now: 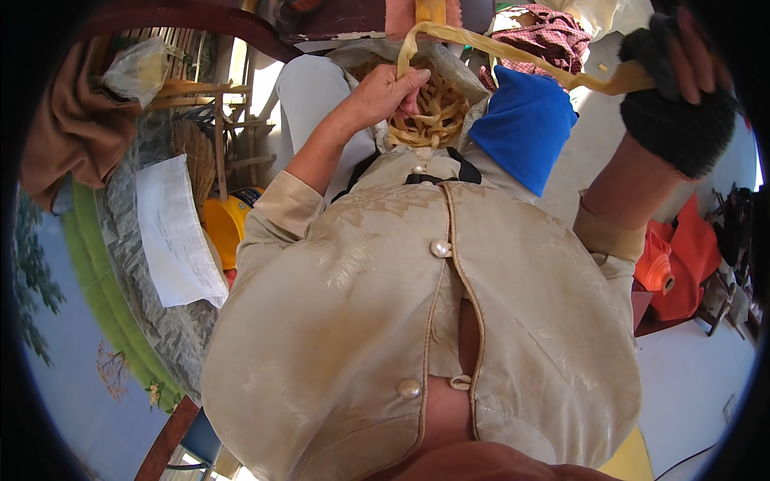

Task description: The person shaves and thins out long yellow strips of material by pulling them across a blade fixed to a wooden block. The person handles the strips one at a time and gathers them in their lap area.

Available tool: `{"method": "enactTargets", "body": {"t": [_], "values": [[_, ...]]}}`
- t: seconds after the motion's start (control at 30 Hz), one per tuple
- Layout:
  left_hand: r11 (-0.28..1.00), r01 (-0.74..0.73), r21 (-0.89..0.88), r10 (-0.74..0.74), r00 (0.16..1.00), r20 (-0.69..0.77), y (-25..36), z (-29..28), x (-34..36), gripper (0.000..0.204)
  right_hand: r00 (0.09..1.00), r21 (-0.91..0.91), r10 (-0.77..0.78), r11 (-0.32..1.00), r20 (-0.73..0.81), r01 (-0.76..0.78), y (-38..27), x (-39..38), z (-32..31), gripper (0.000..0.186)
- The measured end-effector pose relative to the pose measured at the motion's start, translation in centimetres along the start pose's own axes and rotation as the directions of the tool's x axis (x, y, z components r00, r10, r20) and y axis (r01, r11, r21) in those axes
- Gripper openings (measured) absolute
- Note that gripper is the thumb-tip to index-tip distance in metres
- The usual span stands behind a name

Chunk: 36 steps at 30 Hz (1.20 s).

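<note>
A long, pale yellow-tan strip (pixel 513 54) runs between my two hands. My left hand (pixel 397 92) is closed on it above an open bag (pixel 473 74) between my knees, and the strip loops up from my fingers. Inside the bag lies a tangled heap of similar tan strips (pixel 443 108). My right hand (pixel 688 64), raised at the far right in a dark fuzzy covering that leaves fingers bare, grips the strip's other stretch. The part within that palm is hidden. A blue cloth (pixel 525 124) is draped over my right knee.
Ahead stands a dark red surface (pixel 345 20) bearing a pink cloth (pixel 399 18). A checked cloth (pixel 549 36) lies beyond the blue one. To the left are bamboo furniture (pixel 220 136), a yellow container (pixel 224 228) and a white cloth (pixel 172 228); red material (pixel 690 256) is at right.
</note>
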<state>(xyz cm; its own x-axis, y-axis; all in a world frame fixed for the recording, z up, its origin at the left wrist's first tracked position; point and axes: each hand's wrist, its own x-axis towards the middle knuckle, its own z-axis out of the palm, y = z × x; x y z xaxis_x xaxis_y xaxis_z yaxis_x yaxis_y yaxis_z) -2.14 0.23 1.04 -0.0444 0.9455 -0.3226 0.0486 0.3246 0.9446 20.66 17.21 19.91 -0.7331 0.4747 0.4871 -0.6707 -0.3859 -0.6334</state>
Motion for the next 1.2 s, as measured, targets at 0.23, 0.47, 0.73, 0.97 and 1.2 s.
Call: {"method": "enactTargets", "body": {"t": [0.23,0.47,0.73,0.97,1.2], "values": [[0.72,-0.084,0.689,0.142,0.99,-0.027,2.8,-0.6,-1.1,0.032,0.844,-0.121,0.215,0.943,-0.492,-0.31,12.6,-3.2,-0.7,0.027],[0.812,0.209,0.546,-0.331,0.934,0.135,0.7,-0.3,-0.4,0.042,0.991,-0.995,-0.09,0.005,-0.103,-0.103,16.7,-6.0,-2.1,0.017],[0.433,0.205,-0.878,-0.038,0.977,0.21,1.0,2.0,-0.7,0.038,0.984,-0.998,0.167,0.01,-0.056,-0.058,18.2,-6.1,-0.5,0.021],[0.578,0.132,-0.805,-0.266,0.963,-0.033,2.5,3.1,-0.7,0.029,0.901,-0.854,0.179,0.291,-0.394,-0.431,20.7,-6.5,-3.1,0.031],[0.978,0.116,-0.174,-0.129,0.99,-0.062,1.3,2.9,0.0,0.025,0.953,-0.925,-0.077,0.277,-0.291,-0.26,19.7,-5.5,-3.3,0.026]]}}
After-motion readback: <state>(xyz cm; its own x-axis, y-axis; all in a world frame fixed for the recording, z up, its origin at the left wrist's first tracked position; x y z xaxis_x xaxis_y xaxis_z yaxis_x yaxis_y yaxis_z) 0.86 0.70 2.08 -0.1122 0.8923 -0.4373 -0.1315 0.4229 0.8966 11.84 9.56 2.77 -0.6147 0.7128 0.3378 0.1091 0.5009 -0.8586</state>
